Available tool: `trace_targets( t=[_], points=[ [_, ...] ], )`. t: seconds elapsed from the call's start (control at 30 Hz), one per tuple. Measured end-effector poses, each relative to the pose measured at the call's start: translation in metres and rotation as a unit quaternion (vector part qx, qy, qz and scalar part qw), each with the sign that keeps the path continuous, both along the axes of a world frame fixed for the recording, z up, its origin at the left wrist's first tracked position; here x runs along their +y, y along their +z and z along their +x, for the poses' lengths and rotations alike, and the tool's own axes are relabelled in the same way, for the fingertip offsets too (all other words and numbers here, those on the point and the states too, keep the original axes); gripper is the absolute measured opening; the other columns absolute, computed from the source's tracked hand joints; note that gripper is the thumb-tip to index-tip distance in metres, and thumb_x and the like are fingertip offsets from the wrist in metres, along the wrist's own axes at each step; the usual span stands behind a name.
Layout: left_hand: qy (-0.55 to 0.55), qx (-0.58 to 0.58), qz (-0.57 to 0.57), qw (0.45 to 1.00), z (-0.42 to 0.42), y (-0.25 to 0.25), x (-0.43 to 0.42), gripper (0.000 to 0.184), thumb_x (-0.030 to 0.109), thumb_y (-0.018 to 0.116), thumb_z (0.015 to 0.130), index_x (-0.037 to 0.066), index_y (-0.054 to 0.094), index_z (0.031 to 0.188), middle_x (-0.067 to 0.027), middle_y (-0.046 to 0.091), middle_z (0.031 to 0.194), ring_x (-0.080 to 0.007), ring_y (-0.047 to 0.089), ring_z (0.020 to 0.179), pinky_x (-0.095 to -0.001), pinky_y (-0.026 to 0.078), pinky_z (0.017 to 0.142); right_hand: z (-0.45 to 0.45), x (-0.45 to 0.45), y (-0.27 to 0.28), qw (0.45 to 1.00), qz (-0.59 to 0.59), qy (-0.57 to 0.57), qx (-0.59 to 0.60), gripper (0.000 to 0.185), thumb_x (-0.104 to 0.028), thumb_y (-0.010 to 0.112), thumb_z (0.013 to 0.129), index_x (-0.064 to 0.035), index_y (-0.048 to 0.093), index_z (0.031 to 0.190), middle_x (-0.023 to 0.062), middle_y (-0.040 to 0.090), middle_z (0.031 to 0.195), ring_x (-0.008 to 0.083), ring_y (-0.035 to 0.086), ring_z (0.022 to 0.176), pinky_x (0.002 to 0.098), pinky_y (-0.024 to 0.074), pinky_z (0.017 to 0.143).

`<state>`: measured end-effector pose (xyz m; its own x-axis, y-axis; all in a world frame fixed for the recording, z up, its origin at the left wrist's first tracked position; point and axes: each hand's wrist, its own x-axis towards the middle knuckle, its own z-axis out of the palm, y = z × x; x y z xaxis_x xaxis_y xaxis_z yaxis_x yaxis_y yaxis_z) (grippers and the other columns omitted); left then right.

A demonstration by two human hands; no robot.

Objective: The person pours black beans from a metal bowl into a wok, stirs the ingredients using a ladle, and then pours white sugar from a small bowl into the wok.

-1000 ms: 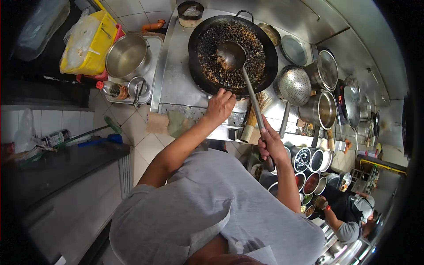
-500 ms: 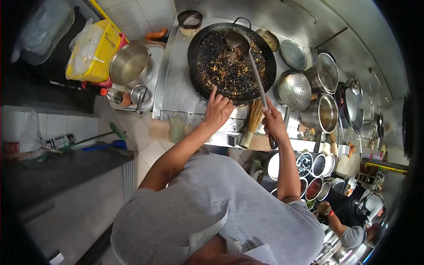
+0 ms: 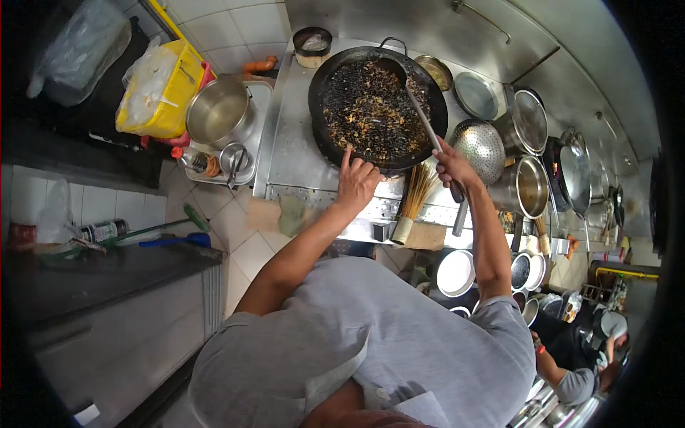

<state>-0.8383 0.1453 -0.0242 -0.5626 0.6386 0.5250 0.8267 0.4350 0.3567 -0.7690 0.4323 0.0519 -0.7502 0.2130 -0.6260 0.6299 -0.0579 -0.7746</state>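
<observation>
A large black wok (image 3: pixel 321 128) holds a dark, crumbly mix (image 3: pixel 374 114) with orange-brown bits. My right hand (image 3: pixel 454 165) is wrapped round the handle of a long metal ladle (image 3: pixel 424 118), whose bowl is at the wok's far side and hard to make out. At the wok's near rim is my left hand (image 3: pixel 357 182), index finger pointing up at the edge and the other fingers curled; whether it grips the rim cannot be made out. A bamboo brush (image 3: pixel 414 196) lies between my hands, below the wok.
A perforated strainer (image 3: pixel 479 151) and steel pots (image 3: pixel 529 187) stand right of the wok. To the left, a tray (image 3: pixel 262 100) bears a pot (image 3: pixel 220 110) and a red-capped bottle (image 3: pixel 196 160). Another person (image 3: pixel 571 378) is at the lower right, near several containers.
The ladle has swept to the far side of the wok, its bowl now less visible. My right hand has moved up and rightward. My left index finger has extended since the earliest frame.
</observation>
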Motion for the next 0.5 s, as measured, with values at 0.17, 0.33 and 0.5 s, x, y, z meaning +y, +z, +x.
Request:
trace_targets(
  t=[0.17, 0.33, 0.5],
  points=[
    [0.009, -0.012, -0.007, 1.000, 0.002, 0.006, 0.002, 0.016, 0.018, 0.078, 0.082, 0.004, 0.076, 0.089, -0.0049, 0.066, 0.084, -0.0243, 0.061, 0.092, -0.0602, 0.029, 0.118, 0.046, -0.023, 0.026, 0.998, 0.050, 0.032, 0.021, 0.066, -0.022, 0.055, 0.106, -0.0283, 0.024, 0.163, -0.0069, 0.037, 0.062, 0.0046, 0.032, 0.042, 0.0250, 0.0311, 0.037],
    [0.024, -0.012, 0.036, 0.999, 0.004, 0.009, 0.003, 0.016, 0.017, 0.078, 0.082, 0.004, 0.077, 0.091, -0.0058, 0.065, 0.091, -0.0254, 0.060, 0.096, -0.0586, 0.028, 0.119, 0.101, -0.073, 0.077, 0.913, 0.383, 0.128, 0.063, 0.060, -0.021, 0.055, 0.106, -0.0184, 0.032, 0.161, 0.0247, 0.071, 0.109, 0.0324, 0.072, 0.093, 0.0430, 0.0533, 0.084],
    [0.006, -0.040, 0.033, 0.999, 0.004, 0.007, 0.002, 0.014, 0.016, 0.076, 0.083, 0.003, 0.073, 0.084, -0.0090, 0.060, 0.088, -0.0287, 0.058, 0.096, -0.0609, 0.032, 0.116, 0.133, -0.098, 0.101, 0.989, 0.148, 0.017, -0.003, 0.059, -0.027, 0.054, 0.107, -0.0254, 0.032, 0.162, 0.0045, 0.057, 0.068, 0.0144, 0.057, 0.056, 0.0328, 0.0484, 0.052]
  ],
)
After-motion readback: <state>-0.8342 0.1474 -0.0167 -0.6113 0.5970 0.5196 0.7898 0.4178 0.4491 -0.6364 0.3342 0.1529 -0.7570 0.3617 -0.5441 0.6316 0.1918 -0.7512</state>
